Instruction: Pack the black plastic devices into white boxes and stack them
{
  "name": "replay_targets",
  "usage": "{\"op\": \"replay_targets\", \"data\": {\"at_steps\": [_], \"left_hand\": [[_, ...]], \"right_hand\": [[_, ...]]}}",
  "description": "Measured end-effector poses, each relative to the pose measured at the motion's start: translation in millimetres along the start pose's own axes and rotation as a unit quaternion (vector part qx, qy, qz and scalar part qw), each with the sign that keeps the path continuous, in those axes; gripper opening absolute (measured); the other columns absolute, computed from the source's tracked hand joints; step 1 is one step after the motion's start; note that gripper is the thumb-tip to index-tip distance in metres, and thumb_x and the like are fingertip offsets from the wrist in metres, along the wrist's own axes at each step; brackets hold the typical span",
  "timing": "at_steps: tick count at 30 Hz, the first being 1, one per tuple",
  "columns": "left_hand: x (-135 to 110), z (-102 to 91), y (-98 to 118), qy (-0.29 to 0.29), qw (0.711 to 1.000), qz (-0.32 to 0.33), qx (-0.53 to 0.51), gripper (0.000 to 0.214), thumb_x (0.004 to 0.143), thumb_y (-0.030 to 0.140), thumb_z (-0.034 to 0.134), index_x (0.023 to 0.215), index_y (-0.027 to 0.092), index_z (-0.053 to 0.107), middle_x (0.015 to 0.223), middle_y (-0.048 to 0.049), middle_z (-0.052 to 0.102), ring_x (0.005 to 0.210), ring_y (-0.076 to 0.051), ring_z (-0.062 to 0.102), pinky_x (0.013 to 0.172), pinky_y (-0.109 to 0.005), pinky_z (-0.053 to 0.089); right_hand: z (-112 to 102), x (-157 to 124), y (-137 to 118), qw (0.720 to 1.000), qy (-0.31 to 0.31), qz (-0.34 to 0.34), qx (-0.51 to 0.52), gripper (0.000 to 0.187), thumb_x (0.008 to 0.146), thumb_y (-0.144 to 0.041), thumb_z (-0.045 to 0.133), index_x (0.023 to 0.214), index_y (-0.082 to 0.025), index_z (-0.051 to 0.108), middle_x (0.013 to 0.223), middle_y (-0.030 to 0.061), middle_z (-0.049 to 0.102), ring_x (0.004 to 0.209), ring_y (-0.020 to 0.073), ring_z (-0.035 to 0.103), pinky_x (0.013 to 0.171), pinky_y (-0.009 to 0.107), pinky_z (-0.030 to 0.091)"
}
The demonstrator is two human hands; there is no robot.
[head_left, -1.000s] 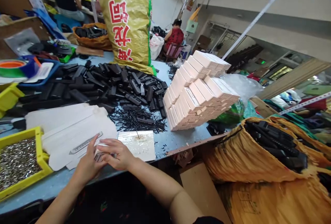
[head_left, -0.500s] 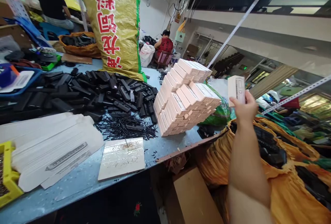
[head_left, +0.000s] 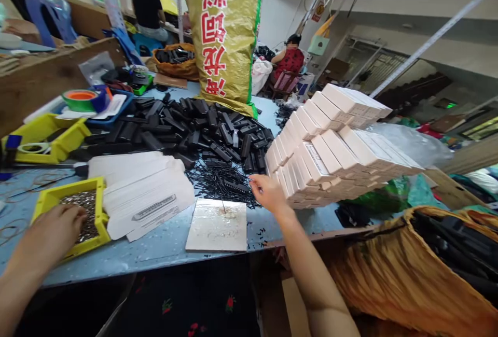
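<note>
My left hand [head_left: 58, 230] reaches over the yellow bin [head_left: 101, 218] of small metal pieces [head_left: 87, 205]. Its fingers are curled down among them, and whatever they grip is hidden. At the right edge of a heap of thin black rods [head_left: 212, 179] is my right hand [head_left: 268, 192], thumb and fingers drawn together; I cannot make out what is between them. Close in front lies a pale square board [head_left: 218, 236] with a thin pin standing up from it. Flat white printed cartons [head_left: 143, 192] are stacked between the bin and the rods.
Stacked boxes [head_left: 311, 160] rise right of my right hand. Behind the rods spreads a pile of black plastic casings [head_left: 187, 124], with a tall gold sack [head_left: 229, 41] beyond. An orange sack [head_left: 373, 264] stands off the table's right edge. Two people sit working farther back.
The white box is gone from my right hand, which has moved left from beyond the stack to the rods. My left hand has come into view at the bin, as the view turned left.
</note>
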State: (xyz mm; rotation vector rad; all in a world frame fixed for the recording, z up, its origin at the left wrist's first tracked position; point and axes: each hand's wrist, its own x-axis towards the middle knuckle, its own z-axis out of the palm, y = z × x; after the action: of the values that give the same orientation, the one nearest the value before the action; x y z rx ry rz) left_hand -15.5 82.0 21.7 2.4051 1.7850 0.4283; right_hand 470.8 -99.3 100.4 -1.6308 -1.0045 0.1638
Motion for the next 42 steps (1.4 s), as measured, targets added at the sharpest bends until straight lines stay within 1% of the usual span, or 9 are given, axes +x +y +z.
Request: {"op": "replay_targets", "data": {"at_steps": [4,8,13,18,24,30,35,37,42], "left_hand": [[-15,-30.5,18,-0.012,0.995,-0.094,-0.04,0.033,0.084,0.046,0.03,0.082,0.023,0.054,0.081,0.0029,0.062,0.082,-0.021,0.059,0.081,-0.039,0.048],[-50,-34.2,47,0.003,0.935,-0.224,-0.274,0.046,0.066,0.068,0.053,0.087,0.027,0.063,0.082,0.004,0.068,0.08,-0.023,0.062,0.079,-0.04,0.05],[-76,12.9,117,-0.1,0.778,-0.218,-0.581,0.055,0.055,0.061,0.075,0.086,0.017,0.065,0.079,-0.0055,0.071,0.079,-0.023,0.064,0.083,-0.04,0.05],[-73,43.3,176,-0.172,0.718,-0.159,-0.656,0.038,0.064,0.049,0.076,0.084,0.017,0.069,0.079,-0.0033,0.068,0.072,-0.015,0.059,0.076,-0.029,0.049],[-70,37.0,188,-0.19,0.64,-0.174,-0.724,0.028,0.065,0.039,0.08,0.082,0.018,0.071,0.077,0.0005,0.065,0.072,-0.01,0.056,0.073,-0.021,0.046],[-75,33.4,208,-0.23,0.541,-0.216,-0.78,0.028,0.06,0.032,0.084,0.079,0.015,0.07,0.073,0.0001,0.064,0.07,-0.008,0.057,0.072,-0.018,0.047],[-78,34.5,208,-0.216,0.536,-0.232,-0.782,0.03,0.059,0.031,0.085,0.078,0.014,0.069,0.071,-0.0008,0.065,0.069,-0.008,0.059,0.071,-0.018,0.048],[-80,33.7,205,-0.21,0.545,-0.229,-0.779,0.029,0.06,0.029,0.085,0.078,0.013,0.069,0.072,-0.0011,0.065,0.07,-0.009,0.059,0.071,-0.018,0.049],[-86,29.7,215,-0.19,0.533,-0.226,-0.793,0.03,0.06,0.021,0.084,0.079,0.017,0.062,0.076,0.0019,0.065,0.071,-0.007,0.06,0.069,-0.017,0.049]], "right_hand": [[85,6,50,0.952,-0.216,0.072,-0.205,0.024,0.058,-0.011,0.08,0.076,-0.015,0.066,0.085,0.0078,0.069,0.088,0.0235,0.066,0.086,0.037,0.05],[83,10,76,0.914,-0.282,0.091,-0.276,0.033,0.067,-0.013,0.074,0.098,-0.016,0.064,0.102,0.0096,0.065,0.097,0.0224,0.062,0.091,0.035,0.045],[72,-1,82,0.912,-0.304,0.072,-0.265,0.038,0.074,-0.014,0.066,0.111,-0.017,0.061,0.116,0.0104,0.054,0.109,0.0224,0.054,0.101,0.036,0.038],[71,-3,84,0.941,-0.268,0.082,-0.189,0.031,0.064,-0.012,0.069,0.095,-0.016,0.066,0.101,0.0073,0.058,0.101,0.0231,0.055,0.1,0.042,0.037],[49,-5,83,0.978,-0.146,0.148,0.016,0.046,0.059,-0.027,0.073,0.102,-0.019,0.062,0.096,0.0025,0.061,0.091,0.0172,0.058,0.091,0.038,0.045],[62,-51,29,0.907,0.053,0.172,0.381,0.03,0.071,-0.033,0.065,0.099,-0.023,0.061,0.091,-0.0005,0.063,0.087,0.016,0.061,0.087,0.041,0.049],[115,-117,-8,0.969,-0.075,0.076,0.224,0.015,0.069,-0.025,0.069,0.082,-0.019,0.063,0.075,-0.0001,0.062,0.07,0.0142,0.059,0.07,0.031,0.05],[125,-126,-19,0.951,-0.11,0.108,0.267,0.012,0.071,-0.027,0.067,0.076,-0.018,0.06,0.064,-0.002,0.058,0.058,0.0125,0.055,0.06,0.028,0.047],[124,-109,-54,0.85,0.057,0.149,0.501,0.014,0.078,-0.033,0.055,0.077,-0.022,0.049,0.06,-0.0067,0.045,0.054,0.0091,0.047,0.058,0.025,0.044]]}}
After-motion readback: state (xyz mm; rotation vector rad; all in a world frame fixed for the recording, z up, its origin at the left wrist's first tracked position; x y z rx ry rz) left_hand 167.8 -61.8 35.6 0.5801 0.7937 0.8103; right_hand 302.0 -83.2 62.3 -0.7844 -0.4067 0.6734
